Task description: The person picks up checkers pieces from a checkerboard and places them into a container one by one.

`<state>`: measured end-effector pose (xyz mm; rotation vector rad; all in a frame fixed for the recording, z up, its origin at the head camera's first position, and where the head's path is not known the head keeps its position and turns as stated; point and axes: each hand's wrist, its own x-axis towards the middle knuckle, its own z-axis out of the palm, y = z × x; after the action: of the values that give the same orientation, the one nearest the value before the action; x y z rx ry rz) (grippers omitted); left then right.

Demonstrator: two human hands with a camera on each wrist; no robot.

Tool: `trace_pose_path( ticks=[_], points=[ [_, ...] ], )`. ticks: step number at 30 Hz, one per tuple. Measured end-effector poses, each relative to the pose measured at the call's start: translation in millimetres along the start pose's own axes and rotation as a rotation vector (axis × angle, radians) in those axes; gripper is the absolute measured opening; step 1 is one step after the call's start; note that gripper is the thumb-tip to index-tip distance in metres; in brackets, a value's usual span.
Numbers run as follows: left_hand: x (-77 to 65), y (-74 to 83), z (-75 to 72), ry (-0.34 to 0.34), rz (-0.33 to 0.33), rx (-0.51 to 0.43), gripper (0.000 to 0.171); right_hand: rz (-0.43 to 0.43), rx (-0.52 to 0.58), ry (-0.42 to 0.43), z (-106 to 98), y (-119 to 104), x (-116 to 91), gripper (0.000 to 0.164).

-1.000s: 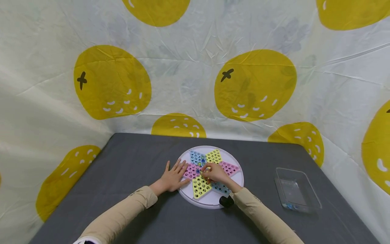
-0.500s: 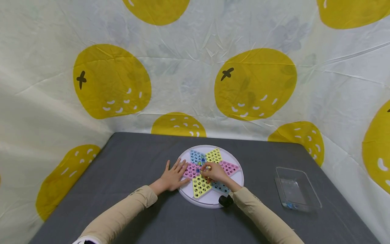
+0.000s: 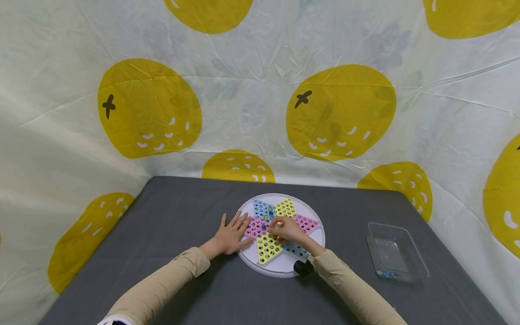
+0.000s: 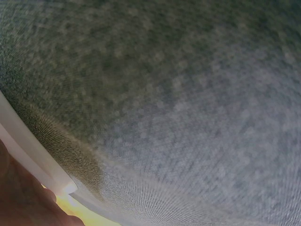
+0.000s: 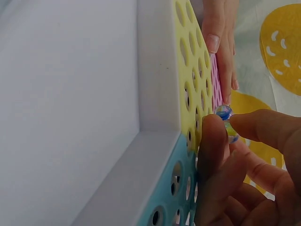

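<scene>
A round white Chinese checkers board [image 3: 252,259] with a pink, yellow and blue star of holes lies on the table. My left hand [image 3: 230,235] rests on its left side, fingers straight and spread over the pink point. Over the middle of the star, my right hand [image 3: 287,229] pinches a clear yellow-green marble [image 5: 232,133] between thumb and index finger. A blue marble [image 5: 223,111] shows just beyond those fingertips. Several marbles [image 3: 266,216] sit in holes between the pink and blue points. In the left wrist view, only the edge of the left hand [image 4: 23,197] shows, by the board's rim.
A clear plastic box [image 3: 396,250] with several bluish marbles [image 3: 387,274] at its near end stands to the right on the dark grey tablecloth [image 3: 195,198]. A white curtain [image 3: 243,104] with yellow fruit prints hangs behind and at both sides.
The right hand and its sleeve have shifted very slightly; its fingers stay over the same part of the star. The left hand has kept still.
</scene>
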<state>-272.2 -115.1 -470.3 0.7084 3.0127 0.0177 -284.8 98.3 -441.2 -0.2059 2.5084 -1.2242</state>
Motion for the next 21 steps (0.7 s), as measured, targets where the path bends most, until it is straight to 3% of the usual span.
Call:
trace_pose_path(
  ticks=[13,21],
  points=[
    [2.3,-2.3,3.9,-0.019,0.003,-0.002,0.071,0.008,0.020,-0.003,-11.2,1.4,-8.3,0.016],
    [0.6,-2.2,1.6,0.003,0.018,-0.006,0.069,-0.048,0.031,-0.026,-21.0,7.6,-15.0,0.015]
  ],
)
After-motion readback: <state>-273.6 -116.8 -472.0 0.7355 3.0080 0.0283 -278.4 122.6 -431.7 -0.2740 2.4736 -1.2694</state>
